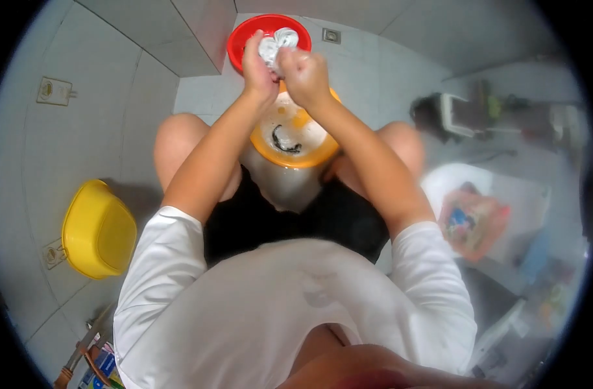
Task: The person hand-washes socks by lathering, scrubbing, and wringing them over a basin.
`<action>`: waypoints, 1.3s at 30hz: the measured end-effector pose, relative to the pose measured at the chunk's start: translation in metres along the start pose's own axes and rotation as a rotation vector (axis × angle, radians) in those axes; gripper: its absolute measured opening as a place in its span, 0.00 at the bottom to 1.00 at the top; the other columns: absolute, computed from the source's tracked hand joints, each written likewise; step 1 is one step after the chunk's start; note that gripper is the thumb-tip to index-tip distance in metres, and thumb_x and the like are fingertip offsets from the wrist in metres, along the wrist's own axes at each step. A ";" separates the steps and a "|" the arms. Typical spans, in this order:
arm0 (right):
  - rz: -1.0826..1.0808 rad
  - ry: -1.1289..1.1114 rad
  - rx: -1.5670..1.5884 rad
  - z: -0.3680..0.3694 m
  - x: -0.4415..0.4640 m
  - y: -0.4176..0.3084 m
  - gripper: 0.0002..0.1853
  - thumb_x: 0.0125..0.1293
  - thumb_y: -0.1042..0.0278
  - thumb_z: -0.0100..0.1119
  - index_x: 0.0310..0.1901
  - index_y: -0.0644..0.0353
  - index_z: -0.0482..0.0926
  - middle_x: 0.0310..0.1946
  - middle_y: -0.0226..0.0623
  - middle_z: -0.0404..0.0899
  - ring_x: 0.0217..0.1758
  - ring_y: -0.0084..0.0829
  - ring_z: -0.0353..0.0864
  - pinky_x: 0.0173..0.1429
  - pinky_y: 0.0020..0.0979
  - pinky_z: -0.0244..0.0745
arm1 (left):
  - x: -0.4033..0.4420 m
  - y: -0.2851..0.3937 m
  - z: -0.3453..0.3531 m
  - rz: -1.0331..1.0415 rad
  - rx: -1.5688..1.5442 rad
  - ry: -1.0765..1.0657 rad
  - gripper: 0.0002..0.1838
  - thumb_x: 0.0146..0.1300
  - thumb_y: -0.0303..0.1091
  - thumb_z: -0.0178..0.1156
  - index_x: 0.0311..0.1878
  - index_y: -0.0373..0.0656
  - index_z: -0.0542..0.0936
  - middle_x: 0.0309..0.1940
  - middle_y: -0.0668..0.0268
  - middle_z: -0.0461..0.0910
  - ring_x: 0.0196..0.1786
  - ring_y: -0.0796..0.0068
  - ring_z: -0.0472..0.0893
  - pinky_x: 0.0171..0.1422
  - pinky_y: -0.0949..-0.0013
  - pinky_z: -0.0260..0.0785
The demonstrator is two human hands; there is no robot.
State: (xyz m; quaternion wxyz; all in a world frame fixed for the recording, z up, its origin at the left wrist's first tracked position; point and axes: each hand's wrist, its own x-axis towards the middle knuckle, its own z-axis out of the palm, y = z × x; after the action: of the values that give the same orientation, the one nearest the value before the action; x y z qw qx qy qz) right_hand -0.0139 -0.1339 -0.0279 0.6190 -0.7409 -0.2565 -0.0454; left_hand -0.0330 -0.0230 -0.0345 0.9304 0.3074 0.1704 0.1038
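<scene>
My left hand (pixel 259 71) and my right hand (pixel 303 72) come together over the far side of an orange basin (pixel 268 153). A bunched white cloth (pixel 285 39) sticks up between them, its exact kind unclear. The right fingers are curled into a fist around its lower part. My left hand cups the other side, with a finger stretched upward. Whitish, sudsy water fills the orange basin, and a dark curved strip (pixel 285 140) lies in it. Just beyond the hands stands a red basin (pixel 241 40), partly covered by them and the cloth.
A yellow basin (pixel 95 230) hangs on the left wall. The floor drain (pixel 331 35) lies right of the red basin. At the right, a white tub (pixel 449 175) stands near a pink plastic bag (pixel 475 223) with things inside. My knees flank the orange basin.
</scene>
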 end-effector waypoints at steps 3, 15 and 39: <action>-0.317 -0.052 -0.160 0.006 0.005 0.017 0.29 0.79 0.52 0.49 0.21 0.62 0.80 0.15 0.40 0.78 0.19 0.31 0.83 0.25 0.35 0.75 | 0.008 -0.006 0.008 0.170 0.055 0.057 0.15 0.72 0.50 0.54 0.36 0.50 0.79 0.27 0.74 0.80 0.17 0.83 0.68 0.20 0.77 0.55; 0.012 0.064 -0.104 -0.008 0.016 -0.011 0.18 0.77 0.55 0.53 0.35 0.62 0.77 0.24 0.51 0.79 0.29 0.48 0.84 0.33 0.46 0.73 | -0.003 0.010 0.014 0.032 0.409 -0.323 0.15 0.77 0.47 0.55 0.41 0.45 0.77 0.22 0.75 0.74 0.18 0.90 0.67 0.20 0.82 0.56; 0.125 -0.209 -0.109 -0.066 0.048 -0.021 0.19 0.64 0.56 0.73 0.55 0.49 0.86 0.32 0.30 0.85 0.34 0.18 0.81 0.37 0.24 0.76 | 0.031 0.018 -0.002 0.792 1.096 -0.543 0.15 0.64 0.30 0.67 0.53 0.36 0.83 0.33 0.72 0.81 0.33 0.86 0.75 0.35 0.77 0.68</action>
State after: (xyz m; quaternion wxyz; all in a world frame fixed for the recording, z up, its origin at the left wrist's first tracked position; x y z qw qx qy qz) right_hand 0.0352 -0.1787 0.0243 0.5492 -0.7887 -0.2703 0.0567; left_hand -0.0066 0.0017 -0.0335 0.5449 0.7828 -0.1630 0.2524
